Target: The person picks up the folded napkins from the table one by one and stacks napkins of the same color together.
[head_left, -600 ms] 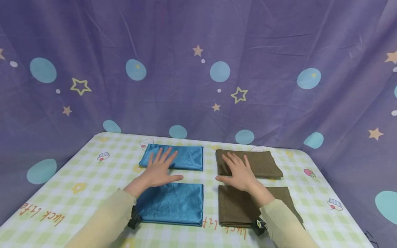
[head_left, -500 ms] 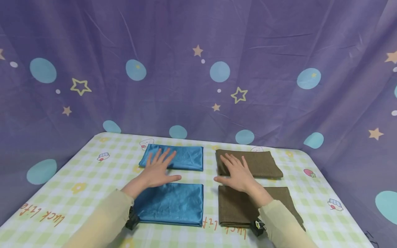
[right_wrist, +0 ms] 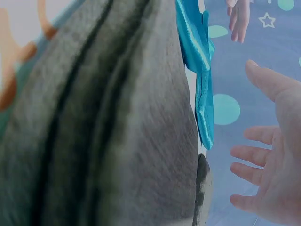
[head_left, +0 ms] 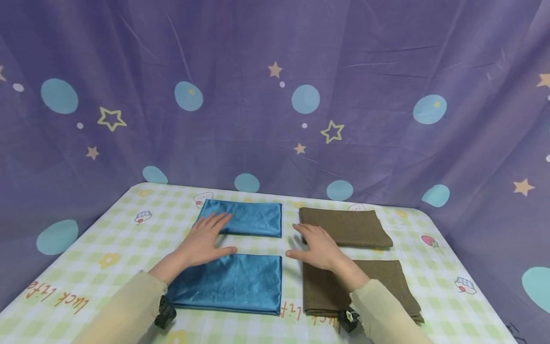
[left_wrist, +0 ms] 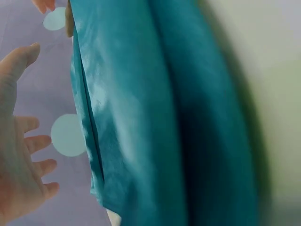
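Observation:
Two folded blue satiny cloths lie on the left of the table, a far one (head_left: 258, 220) and a near one (head_left: 240, 286). Two folded brown cloths lie to the right, a far one (head_left: 348, 227) and a near one (head_left: 382, 286). My left hand (head_left: 199, 243) is held above the gap between the blue cloths, fingers spread and thumb out, holding nothing. Above the brown pair, my right hand (head_left: 320, 248) hovers with spread fingers and an empty palm. Both wrist views show the palms (left_wrist: 19, 165) raised off the cloth.
A checked tablecloth (head_left: 107, 229) with printed flowers and cakes covers the table. Behind it hangs a purple curtain (head_left: 240, 143) with stars and blue ovals. A dark wrist camera (head_left: 165, 313) sits under the left sleeve, another (head_left: 348, 320) under the right.
Both hands have drawn back toward the person and somewhat left, staying spread. The four cloths have stayed where they were.

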Demonstrator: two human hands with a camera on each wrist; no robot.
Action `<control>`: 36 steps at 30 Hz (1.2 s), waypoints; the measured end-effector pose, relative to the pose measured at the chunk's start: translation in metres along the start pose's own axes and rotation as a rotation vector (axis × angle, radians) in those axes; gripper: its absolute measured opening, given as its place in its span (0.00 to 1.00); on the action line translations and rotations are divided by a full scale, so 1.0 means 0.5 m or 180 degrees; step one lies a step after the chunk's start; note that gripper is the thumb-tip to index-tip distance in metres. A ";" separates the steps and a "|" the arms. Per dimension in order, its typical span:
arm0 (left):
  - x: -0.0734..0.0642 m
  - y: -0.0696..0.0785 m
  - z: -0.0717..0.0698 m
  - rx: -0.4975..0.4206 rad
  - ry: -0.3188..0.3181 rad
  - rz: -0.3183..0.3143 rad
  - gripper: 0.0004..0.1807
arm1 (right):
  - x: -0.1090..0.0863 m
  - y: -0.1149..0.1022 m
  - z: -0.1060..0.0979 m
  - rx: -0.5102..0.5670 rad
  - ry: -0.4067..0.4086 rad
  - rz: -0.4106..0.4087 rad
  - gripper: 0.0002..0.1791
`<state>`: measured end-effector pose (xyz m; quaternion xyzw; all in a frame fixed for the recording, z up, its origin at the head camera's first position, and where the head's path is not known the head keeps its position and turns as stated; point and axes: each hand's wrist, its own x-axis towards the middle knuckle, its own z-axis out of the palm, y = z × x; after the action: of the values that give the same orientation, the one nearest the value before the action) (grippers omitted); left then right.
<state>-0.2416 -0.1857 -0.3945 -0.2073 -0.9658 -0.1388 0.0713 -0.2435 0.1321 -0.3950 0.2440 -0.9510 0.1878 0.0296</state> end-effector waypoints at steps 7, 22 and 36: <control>-0.023 -0.022 -0.004 0.0009 0.0039 -0.0020 0.46 | 0.005 -0.010 0.016 0.0149 -0.0121 0.0058 0.41; -0.056 -0.042 -0.028 -0.0027 -0.0081 -0.0277 0.31 | 0.005 -0.044 0.035 0.0615 -0.0467 -0.0037 0.32; -0.084 -0.082 -0.030 -0.0125 -0.0347 -0.0499 0.26 | 0.011 -0.062 0.049 0.0544 -0.0535 -0.0122 0.27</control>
<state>-0.2195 -0.2419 -0.3984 -0.1396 -0.9786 -0.1514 0.0035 -0.2324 0.0953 -0.4064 0.2786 -0.9258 0.2465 -0.0676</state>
